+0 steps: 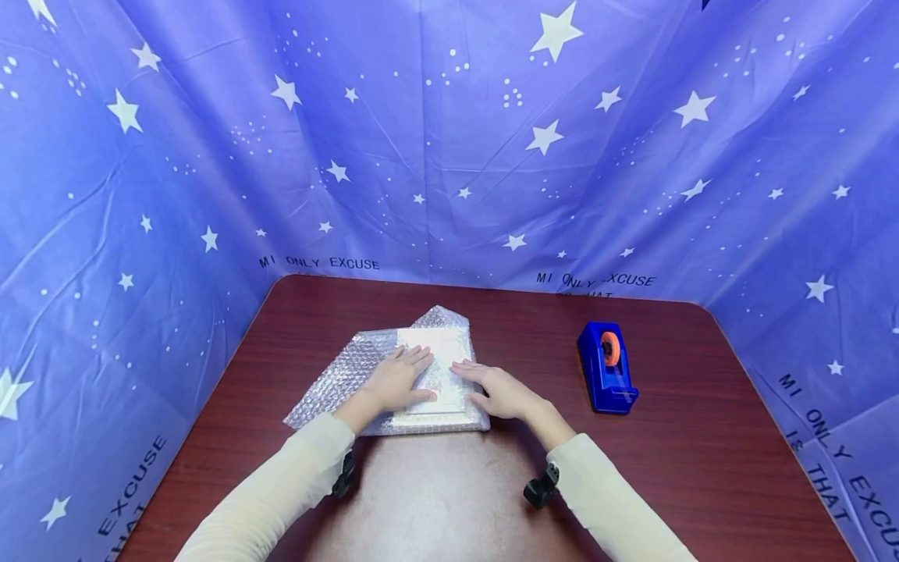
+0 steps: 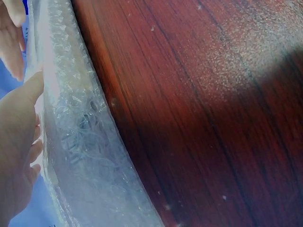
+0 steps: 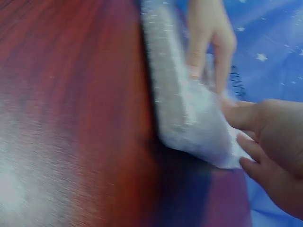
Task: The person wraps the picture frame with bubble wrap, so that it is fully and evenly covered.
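Observation:
A flat white rectangular item [image 1: 449,355] lies on the table, with clear bubble wrap [image 1: 337,376] folded about it. The wrap spreads out to the left in a slanted flap, and a small peak sticks out at the back. My left hand [image 1: 396,380] rests on the left part of the packet, fingers extended and thumb pointing right. At the right edge, my right hand [image 1: 504,393] touches the packet with its fingertips. In the right wrist view, the wrapped edge looks thick and blurred, with the left hand [image 3: 210,35] beyond it.
A blue tape dispenser [image 1: 607,386] with an orange-cored roll [image 1: 611,349] stands right of the packet. The dark red wooden table [image 1: 674,453] meets a blue star-printed curtain [image 1: 435,156] at the back and sides.

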A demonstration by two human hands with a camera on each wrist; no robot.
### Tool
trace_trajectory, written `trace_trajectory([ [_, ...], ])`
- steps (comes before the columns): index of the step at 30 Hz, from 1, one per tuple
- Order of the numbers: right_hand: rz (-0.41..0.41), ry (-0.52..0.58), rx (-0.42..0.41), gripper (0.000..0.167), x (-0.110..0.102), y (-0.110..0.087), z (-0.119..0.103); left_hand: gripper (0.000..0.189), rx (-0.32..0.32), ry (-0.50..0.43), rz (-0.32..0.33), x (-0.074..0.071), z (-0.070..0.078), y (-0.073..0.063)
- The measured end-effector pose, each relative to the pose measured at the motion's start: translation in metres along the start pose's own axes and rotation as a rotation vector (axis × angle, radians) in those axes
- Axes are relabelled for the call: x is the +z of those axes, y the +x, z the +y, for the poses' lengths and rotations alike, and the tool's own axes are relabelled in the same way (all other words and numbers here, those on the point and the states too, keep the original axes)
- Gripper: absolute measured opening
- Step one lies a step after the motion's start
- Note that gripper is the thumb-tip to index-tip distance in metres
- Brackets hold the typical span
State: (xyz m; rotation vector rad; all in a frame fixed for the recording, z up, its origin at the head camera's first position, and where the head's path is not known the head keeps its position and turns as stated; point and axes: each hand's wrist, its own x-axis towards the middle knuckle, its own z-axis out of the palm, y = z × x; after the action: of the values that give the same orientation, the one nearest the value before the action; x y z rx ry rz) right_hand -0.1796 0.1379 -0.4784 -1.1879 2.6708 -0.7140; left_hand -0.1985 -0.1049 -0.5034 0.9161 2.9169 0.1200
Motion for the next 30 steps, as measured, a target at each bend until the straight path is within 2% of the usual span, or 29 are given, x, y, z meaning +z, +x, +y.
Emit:
trace_trajectory([
  [5, -0.005, -0.126, -0.001, 0.047, 0.015, 0.007, -0.002, 0.08, 0.005, -0.036, 0.0, -0.001, -0.003, 0.0],
  [9, -0.029, -0.186, 0.022, 0.053, 0.019, 0.014, -0.006, 0.079, 0.002, -0.074, 0.007, -0.003, -0.005, 0.0],
  [16, -0.197, -0.211, 0.107, 0.084, 0.014, 0.025, -0.018, 0.077, 0.027, -0.182, 0.003, -0.004, -0.007, 0.002],
  [20, -0.207, -0.223, 0.116, 0.085, 0.014, 0.026, -0.018, 0.068, 0.043, -0.278, 0.016, -0.009, -0.009, 0.002],
  [23, -0.199, -0.208, 0.117, 0.083, 0.016, 0.026, -0.018, 0.058, 0.042, -0.324, 0.076, -0.013, -0.014, -0.002],
  [25, -0.194, -0.204, 0.118, 0.083, 0.017, 0.026, -0.017, 0.052, 0.015, -0.336, 0.134, -0.015, -0.02, -0.007],
  [27, -0.192, -0.202, 0.122, 0.084, 0.017, 0.027, -0.017, 0.05, -0.043, -0.363, 0.189, -0.016, -0.028, -0.014],
  [30, -0.186, -0.196, 0.123, 0.086, 0.016, 0.027, -0.017, 0.051, -0.199, -0.382, 0.243, -0.017, -0.046, -0.029],
])
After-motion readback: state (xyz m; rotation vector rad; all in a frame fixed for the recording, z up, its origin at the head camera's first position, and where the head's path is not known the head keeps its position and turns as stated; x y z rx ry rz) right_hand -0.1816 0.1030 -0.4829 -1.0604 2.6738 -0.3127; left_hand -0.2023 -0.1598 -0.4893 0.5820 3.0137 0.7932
